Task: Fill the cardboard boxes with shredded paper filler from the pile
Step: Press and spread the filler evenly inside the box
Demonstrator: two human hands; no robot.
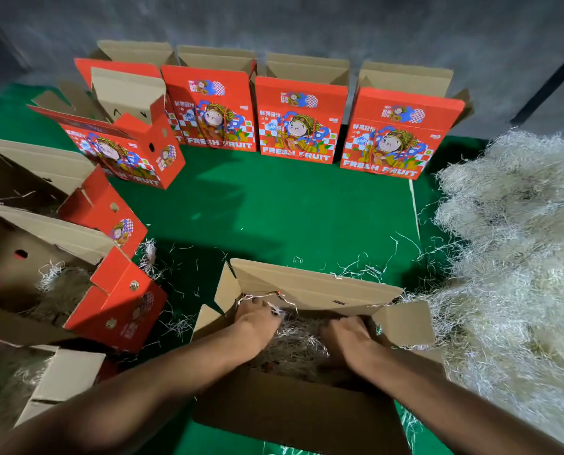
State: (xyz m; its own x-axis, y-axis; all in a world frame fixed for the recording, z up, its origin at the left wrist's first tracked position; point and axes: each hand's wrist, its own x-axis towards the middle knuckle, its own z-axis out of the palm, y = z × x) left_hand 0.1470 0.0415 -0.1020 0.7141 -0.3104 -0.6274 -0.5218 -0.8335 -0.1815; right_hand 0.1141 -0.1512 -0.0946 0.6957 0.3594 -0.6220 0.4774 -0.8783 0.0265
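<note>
To the left of our fingers stand the boxes already dealt with, flaps open and pale filler showing inside the nearest ones. Our left hand is down inside the open box in front of us, fingers curled into the shredded paper filler near the box's far left corner; whether they grip a clump or only press it down, we cannot tell. Just to the right, our right hand lies on the filler by the right flap, fingers bent downward and mostly hidden, so its hold is unclear as well.

We judge the step to be packing and spreading filler in this box, which looks only partly filled. The next move probably calls for lifting both hands clear of the flaps and reaching right to the pile, which lies just beside the box.

Beyond our fingers the green mat gives open room up to the row of upright boxes, apparently unfilled. The raised far flap and side flaps hem in our hands; the right flap sits between our fingers and the pile.
</note>
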